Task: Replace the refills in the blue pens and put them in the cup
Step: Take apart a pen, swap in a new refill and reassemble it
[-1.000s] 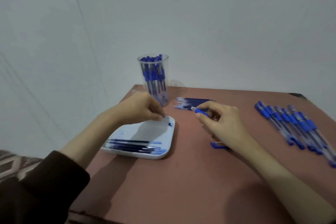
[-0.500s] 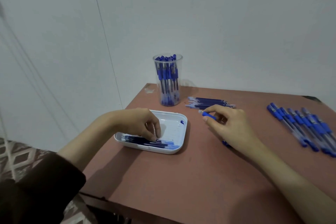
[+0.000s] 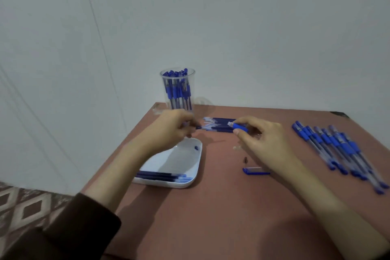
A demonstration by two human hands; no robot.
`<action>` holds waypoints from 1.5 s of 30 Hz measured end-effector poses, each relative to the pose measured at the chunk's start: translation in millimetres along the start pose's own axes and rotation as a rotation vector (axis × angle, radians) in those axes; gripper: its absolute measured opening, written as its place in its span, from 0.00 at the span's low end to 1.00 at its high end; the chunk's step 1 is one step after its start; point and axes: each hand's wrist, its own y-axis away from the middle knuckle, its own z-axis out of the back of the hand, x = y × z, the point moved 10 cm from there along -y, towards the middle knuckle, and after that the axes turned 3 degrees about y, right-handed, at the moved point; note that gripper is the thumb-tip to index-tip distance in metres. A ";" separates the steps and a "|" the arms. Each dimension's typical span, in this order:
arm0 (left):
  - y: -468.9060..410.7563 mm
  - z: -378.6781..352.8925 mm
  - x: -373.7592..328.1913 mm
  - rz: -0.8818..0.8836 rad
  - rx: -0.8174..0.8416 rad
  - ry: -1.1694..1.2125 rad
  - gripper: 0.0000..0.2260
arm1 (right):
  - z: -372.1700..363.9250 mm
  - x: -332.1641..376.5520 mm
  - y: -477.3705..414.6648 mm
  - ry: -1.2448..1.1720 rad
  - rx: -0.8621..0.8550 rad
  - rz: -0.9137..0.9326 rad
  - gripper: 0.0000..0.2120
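The reddish-brown table is carrying a clear cup standing upright at 11 o'clock. A pile of loose refills is lying at 12 o'clock. A white tray is sitting at 9 o'clock. A row of blue pens is lying at 3 o'clock. A blue cap is lying near the centre, a small dark speck just beyond it.

Left hand pinches a refill; right hand pinches a blue pen barrel above the table, in front of the cup.

Clear plastic cup — glossy white tray — matt table
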 end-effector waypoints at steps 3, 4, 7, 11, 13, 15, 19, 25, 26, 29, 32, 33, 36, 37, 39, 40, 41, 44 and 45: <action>-12.9 -16.0 -32.9 -0.139 -0.140 0.049 0.12 | 17.5 -14.4 -3.8 -0.018 -0.034 -0.054 0.09; -16.7 -22.5 -41.5 -0.186 -0.175 0.049 0.14 | 22.6 -19.0 -4.6 0.019 -0.042 -0.062 0.09; -26.9 -39.1 -52.0 -0.250 -0.254 0.021 0.17 | 31.8 -28.5 -7.1 0.170 -0.043 -0.071 0.10; -31.6 -45.4 -50.9 -0.241 -0.311 -0.008 0.18 | 32.2 -29.8 -9.5 0.247 -0.023 -0.062 0.09; -32.7 -46.9 -49.8 -0.248 -0.307 -0.024 0.18 | 31.9 -29.2 -10.7 0.249 -0.025 -0.060 0.09; -33.9 -48.8 -47.5 -0.246 -0.293 -0.037 0.19 | 31.6 -27.6 -10.9 0.234 -0.024 -0.051 0.09; -33.6 -50.1 -46.4 -0.251 -0.286 -0.047 0.19 | 29.5 -26.2 -10.4 0.235 -0.016 -0.048 0.09; -32.9 -49.5 -46.6 -0.256 -0.288 -0.035 0.20 | 27.7 -24.2 -8.4 0.270 -0.004 -0.048 0.09; -32.9 -49.9 -47.4 -0.254 -0.281 -0.040 0.20 | 27.5 -22.9 -7.9 0.268 -0.004 -0.045 0.09; -32.0 -50.2 -49.6 -0.251 -0.268 -0.075 0.20 | 27.3 -23.4 -7.2 0.284 -0.001 -0.063 0.09; -31.1 -48.0 -48.9 -0.245 -0.274 -0.078 0.19 | 31.7 -25.5 -8.2 0.291 -0.027 -0.071 0.09; -31.3 -48.2 -48.6 -0.244 -0.269 -0.081 0.19 | 32.0 -25.6 -8.4 0.287 -0.028 -0.071 0.09; -31.7 -50.2 -49.0 -0.241 -0.251 -0.098 0.20 | 29.9 -23.8 -8.1 0.296 -0.011 -0.062 0.09; -31.7 -50.2 -49.0 -0.239 -0.250 -0.102 0.20 | 29.4 -23.2 -7.8 0.297 -0.007 -0.059 0.09; -31.9 -50.5 -47.9 -0.232 -0.245 -0.109 0.20 | 30.1 -22.1 -7.6 0.294 -0.008 -0.054 0.09; -32.1 -50.8 -47.3 -0.227 -0.241 -0.114 0.20 | 30.5 -22.1 -7.6 0.299 -0.009 -0.055 0.09; -32.3 -51.5 -46.8 -0.223 -0.234 -0.119 0.20 | 30.5 -22.5 -7.8 0.309 -0.007 -0.059 0.09; -32.6 -53.0 -47.6 -0.223 -0.220 -0.126 0.20 | 29.6 -23.3 -7.5 0.324 0.004 -0.068 0.10; -32.7 -53.1 -47.8 -0.222 -0.217 -0.129 0.20 | 29.2 -23.4 -7.2 0.323 0.005 -0.068 0.10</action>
